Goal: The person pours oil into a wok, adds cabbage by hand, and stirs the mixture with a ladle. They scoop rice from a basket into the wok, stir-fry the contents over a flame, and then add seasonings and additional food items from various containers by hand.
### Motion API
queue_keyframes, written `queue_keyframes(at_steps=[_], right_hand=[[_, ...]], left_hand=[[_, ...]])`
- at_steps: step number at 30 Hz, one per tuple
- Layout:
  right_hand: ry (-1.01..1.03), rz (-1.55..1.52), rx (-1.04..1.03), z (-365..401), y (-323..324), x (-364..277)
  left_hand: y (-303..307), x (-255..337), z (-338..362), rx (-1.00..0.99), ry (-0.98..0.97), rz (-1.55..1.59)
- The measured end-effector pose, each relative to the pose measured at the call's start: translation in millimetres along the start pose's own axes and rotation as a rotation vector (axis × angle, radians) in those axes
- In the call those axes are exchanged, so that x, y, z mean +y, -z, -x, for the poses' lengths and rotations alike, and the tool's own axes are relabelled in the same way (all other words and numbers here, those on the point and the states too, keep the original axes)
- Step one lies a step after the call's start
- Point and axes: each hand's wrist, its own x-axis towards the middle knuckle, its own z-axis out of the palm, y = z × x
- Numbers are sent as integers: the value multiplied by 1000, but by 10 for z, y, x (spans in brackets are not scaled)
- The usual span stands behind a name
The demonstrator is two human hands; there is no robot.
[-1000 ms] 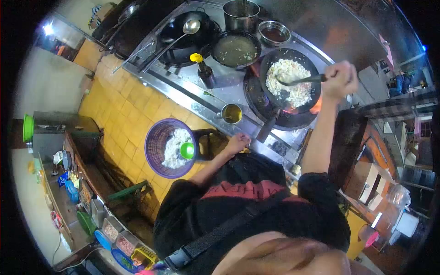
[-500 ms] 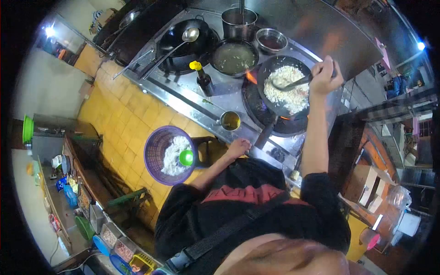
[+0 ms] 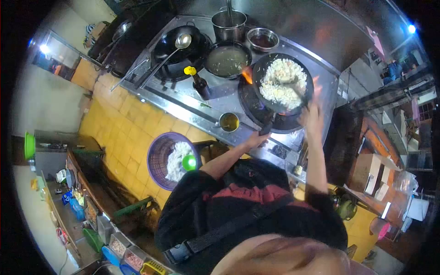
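My right hand (image 3: 313, 117), blurred by motion, is closed around the handle of a ladle (image 3: 300, 95). The ladle's bowl lies in the rice in a dark wok (image 3: 263, 94) over the burner. White fried rice (image 3: 280, 95) with small bits covers much of the wok's base. My left hand (image 3: 255, 139) is wrapped round the wok's handle (image 3: 265, 129) at its near end. Close to that hand, a metal cup of yellow liquid (image 3: 229, 122) stands on the stove's front edge. Orange flame (image 3: 248, 74) shows at the wok's left side.
Left on the steel stove (image 3: 183, 98) are a yellow-capped bottle (image 3: 200, 87), a pan of cloudy liquid (image 3: 228, 59) and a black wok (image 3: 160, 46) with a ladle (image 3: 183, 41). Behind stand a pot (image 3: 229, 32) and a bowl (image 3: 263, 40). A purple basket (image 3: 156, 162) holds white rice.
My left hand has moved right and up onto the wok's handle. My right hand has come down toward me with the ladle, and the rice has shifted in the wok.
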Motion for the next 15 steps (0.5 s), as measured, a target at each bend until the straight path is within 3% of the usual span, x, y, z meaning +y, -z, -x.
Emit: queue_keyframes(at_steps=[1, 2, 3, 5, 6, 7, 9, 10, 11, 13, 15], right_hand=[[-516, -320, 13, 116, 117, 65], [-632, -385, -61, 148, 170, 203], [-753, -451, -136, 178, 210, 439], [-767, -273, -397, -86, 444, 1326], [-720, -41, -454, -118, 485, 1633], [-723, -37, -467, -42, 482, 1573], [-208, 900, -384, 195, 607, 1348], [-150, 1142, -424, 315, 679, 932], [-204, 1240, -527, 404, 741, 436], [-243, 1352, -638, 566, 831, -216], [-173, 1407, -668, 683, 905, -386]], left_hand=[[-59, 74, -66, -74, 0, 83], [-63, -209, -375, -86, -111, 62], [-9, -104, -356, -217, -53, 73], [-59, 34, -432, -274, 128, 307], [-81, 29, -515, -299, 109, 464], [-100, 69, -531, -207, 122, 428], [-297, -142, -768, 105, 129, 210], [-439, 393, -193, 120, 79, 283], [-623, 845, 233, 225, 193, 356], [-722, 1308, 742, -144, 171, 844], [-506, 1644, 1041, -363, 300, 818]])
